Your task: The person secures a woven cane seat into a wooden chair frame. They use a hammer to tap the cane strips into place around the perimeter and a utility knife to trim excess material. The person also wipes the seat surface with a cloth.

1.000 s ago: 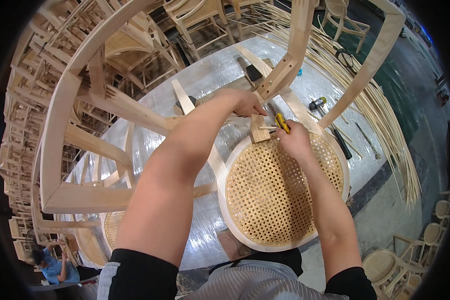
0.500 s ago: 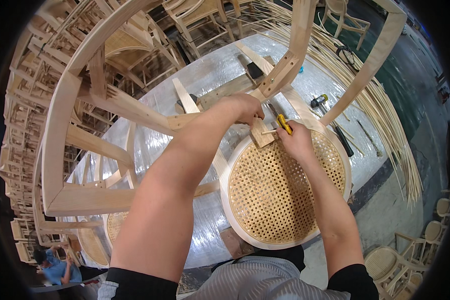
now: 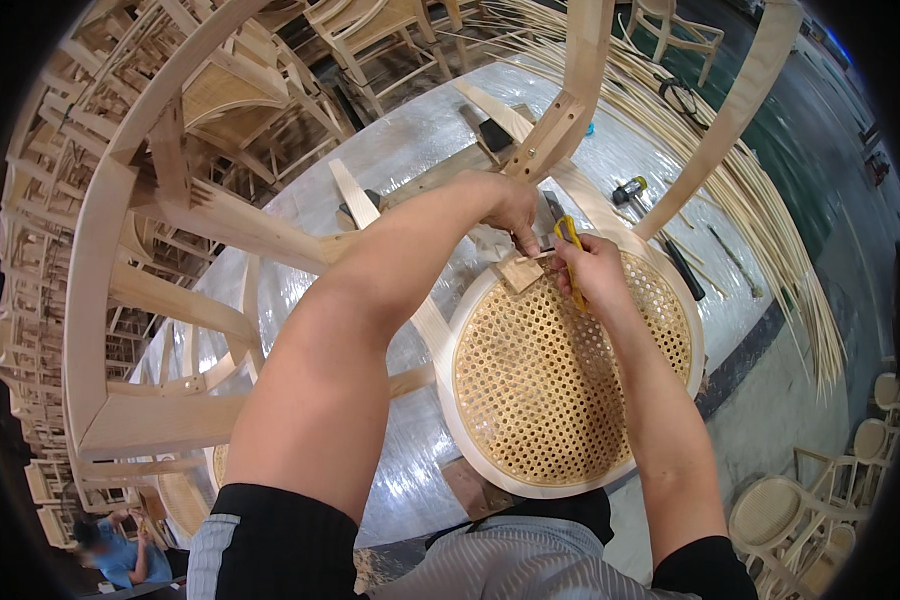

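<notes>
The cane seat (image 3: 570,385), round with a pale wooden rim, lies on the plastic-covered counter (image 3: 410,150) at its near edge, inside an upturned chair frame (image 3: 100,300). The left hand (image 3: 510,205) has its fingers pinched on a small wooden block (image 3: 520,272) at the seat's far rim. The right hand (image 3: 595,270) has its fingers closed around a yellow-handled tool (image 3: 568,240) just beside it. The webbing looks springy and easily punctured; the stiff rim seems the safer hold.

Both my bare forearms reach forward from the lower edge and converge. My left hand (image 3: 510,208) curls, fingertips pinched downward. My right hand (image 3: 595,270) is fisted, knuckles up, just beside the left.
</notes>
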A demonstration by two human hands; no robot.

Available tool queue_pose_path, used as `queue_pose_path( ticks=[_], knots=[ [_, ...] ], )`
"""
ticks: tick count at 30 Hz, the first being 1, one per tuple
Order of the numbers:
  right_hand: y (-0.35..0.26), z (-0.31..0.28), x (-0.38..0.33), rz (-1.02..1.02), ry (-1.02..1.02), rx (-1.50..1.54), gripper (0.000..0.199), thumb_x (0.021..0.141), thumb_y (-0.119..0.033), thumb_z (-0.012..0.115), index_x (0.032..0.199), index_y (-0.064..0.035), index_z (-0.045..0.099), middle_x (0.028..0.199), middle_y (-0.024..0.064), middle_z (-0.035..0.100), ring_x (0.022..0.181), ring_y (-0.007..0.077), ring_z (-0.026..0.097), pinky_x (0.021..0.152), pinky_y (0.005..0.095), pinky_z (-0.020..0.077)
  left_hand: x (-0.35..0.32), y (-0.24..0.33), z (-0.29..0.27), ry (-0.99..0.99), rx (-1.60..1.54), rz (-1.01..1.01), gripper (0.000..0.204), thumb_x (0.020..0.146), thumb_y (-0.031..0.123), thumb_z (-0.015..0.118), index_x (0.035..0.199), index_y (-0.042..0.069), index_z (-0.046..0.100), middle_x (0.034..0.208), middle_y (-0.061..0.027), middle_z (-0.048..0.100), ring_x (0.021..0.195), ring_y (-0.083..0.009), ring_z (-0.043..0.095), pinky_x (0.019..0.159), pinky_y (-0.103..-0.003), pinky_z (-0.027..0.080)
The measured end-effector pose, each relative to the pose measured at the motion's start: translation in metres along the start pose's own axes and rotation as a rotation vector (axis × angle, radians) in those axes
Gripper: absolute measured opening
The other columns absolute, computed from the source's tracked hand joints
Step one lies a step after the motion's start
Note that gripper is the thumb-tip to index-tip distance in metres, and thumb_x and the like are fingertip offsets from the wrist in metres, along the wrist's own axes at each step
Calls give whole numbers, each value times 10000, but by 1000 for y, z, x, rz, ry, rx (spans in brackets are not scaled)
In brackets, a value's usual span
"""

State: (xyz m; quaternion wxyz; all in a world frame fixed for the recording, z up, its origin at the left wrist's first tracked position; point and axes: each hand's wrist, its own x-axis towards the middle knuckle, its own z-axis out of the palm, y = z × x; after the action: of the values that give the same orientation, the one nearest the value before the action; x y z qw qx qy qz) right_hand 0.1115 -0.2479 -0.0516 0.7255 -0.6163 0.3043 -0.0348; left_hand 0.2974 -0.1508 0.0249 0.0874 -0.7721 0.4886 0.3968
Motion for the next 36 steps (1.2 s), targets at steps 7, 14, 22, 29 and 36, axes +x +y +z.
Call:
queue_pose_path(
  ticks=[7,14,22,29,36],
  knots=[
    [6,-10,-16,-76,102,47,271,1046,-258,687,989,2,644,740,55,641,564,132,597,488,317,455,24,8,1,20,87,50,627,719,617,930,869,23,794,697,-82,692,635,-247,645,580,-435,480],
    [27,3,-102,-442,55,-833,168,1065,-176,589,1062,-12,553,735,201,662,669,413,672,644,525,497,37,1,5,-40,167,40,848,650,641,959,1149,-24,791,1112,-163,799,967,-329,755,826,-461,592],
    [26,26,-108,-266,-29,-1025,201,1062,-151,568,1122,25,493,799,279,679,743,494,683,711,596,526,30,7,1,-58,90,-60,954,579,610,1008,1215,-55,759,1197,-204,778,1056,-359,752,882,-469,596],
    [33,29,-106,-285,-21,-1069,199,1055,-141,576,1119,27,488,825,272,693,744,479,699,708,589,546,28,14,-4,-144,114,-166,1066,608,681,968,1412,40,685,1483,-153,657,1319,-361,660,1063,-463,551],
    [37,33,-104,-333,-1,-1102,191,1045,-121,584,1115,27,483,887,273,702,767,474,710,716,578,557,24,16,-6,-176,75,-195,1077,594,677,975,1421,51,682,1507,-157,636,1325,-362,655,1065,-462,551]
  ],
)
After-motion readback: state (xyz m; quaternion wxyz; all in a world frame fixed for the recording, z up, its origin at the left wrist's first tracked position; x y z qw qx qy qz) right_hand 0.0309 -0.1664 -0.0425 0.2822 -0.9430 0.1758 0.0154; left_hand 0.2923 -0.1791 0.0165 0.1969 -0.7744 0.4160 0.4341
